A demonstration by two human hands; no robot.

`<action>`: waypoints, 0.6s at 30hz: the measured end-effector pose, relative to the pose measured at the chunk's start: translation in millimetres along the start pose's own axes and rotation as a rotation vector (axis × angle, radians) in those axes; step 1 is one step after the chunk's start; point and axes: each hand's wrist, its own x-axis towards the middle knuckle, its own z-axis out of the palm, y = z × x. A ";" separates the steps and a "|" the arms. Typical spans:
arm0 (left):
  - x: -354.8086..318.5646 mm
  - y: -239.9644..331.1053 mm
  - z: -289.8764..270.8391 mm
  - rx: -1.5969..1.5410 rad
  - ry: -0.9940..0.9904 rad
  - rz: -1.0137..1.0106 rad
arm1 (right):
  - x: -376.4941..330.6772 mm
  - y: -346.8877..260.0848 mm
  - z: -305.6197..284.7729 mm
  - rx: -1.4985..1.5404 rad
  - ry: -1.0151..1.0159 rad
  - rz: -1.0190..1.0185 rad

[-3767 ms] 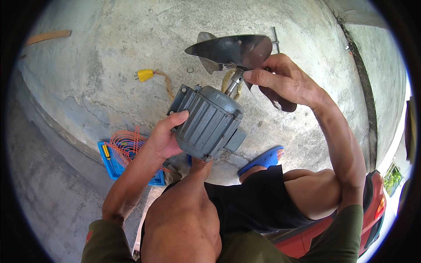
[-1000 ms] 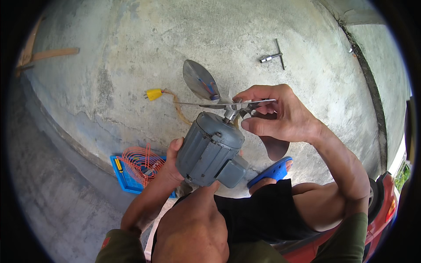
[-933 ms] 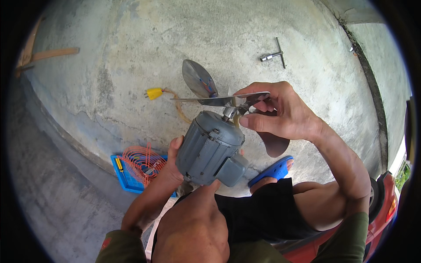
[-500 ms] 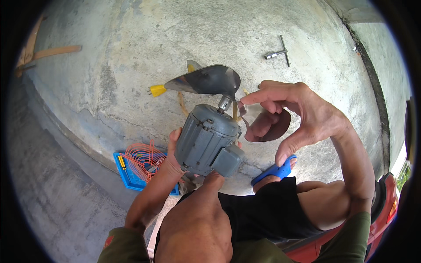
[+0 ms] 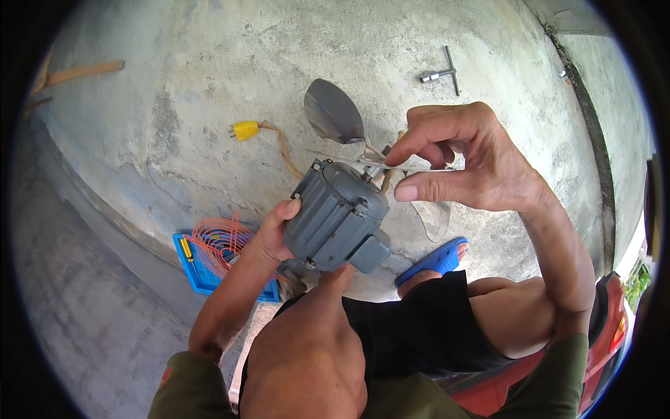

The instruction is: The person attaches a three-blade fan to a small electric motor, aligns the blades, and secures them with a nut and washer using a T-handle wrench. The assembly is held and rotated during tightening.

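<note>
Over bare concrete floor, my left hand grips one grey motor, right hand pinches one fan blade.

Outdoor daylight, worn grey concrete floor, stained and patchy. Raised concrete edge curves along left. Wooden stick lies upper left; metal T-wrench upper right. Blue tray of orange wire coil sits lower left. Red object at right edge, greenery beyond.
</note>
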 end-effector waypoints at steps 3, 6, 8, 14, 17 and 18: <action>-2.7 -2.4 -5.3 -0.017 0.003 -0.006 | -1.9 21.4 -16.6 0.343 -0.114 -0.008; -7.3 2.4 -11.2 -0.011 0.000 -0.020 | -2.6 24.6 -22.1 0.343 0.023 0.219; -8.3 4.9 -11.7 0.012 0.008 -0.022 | 4.2 19.2 -16.0 0.217 0.063 0.468; -5.7 9.8 3.1 0.066 0.053 -0.046 | 11.0 48.7 3.0 0.259 0.017 0.412; 1.3 15.3 11.3 0.174 0.031 -0.057 | 14.2 51.9 -6.4 0.157 -0.067 0.434; 2.1 16.7 10.7 0.201 0.038 -0.063 | 14.1 52.2 -6.1 0.161 -0.084 0.448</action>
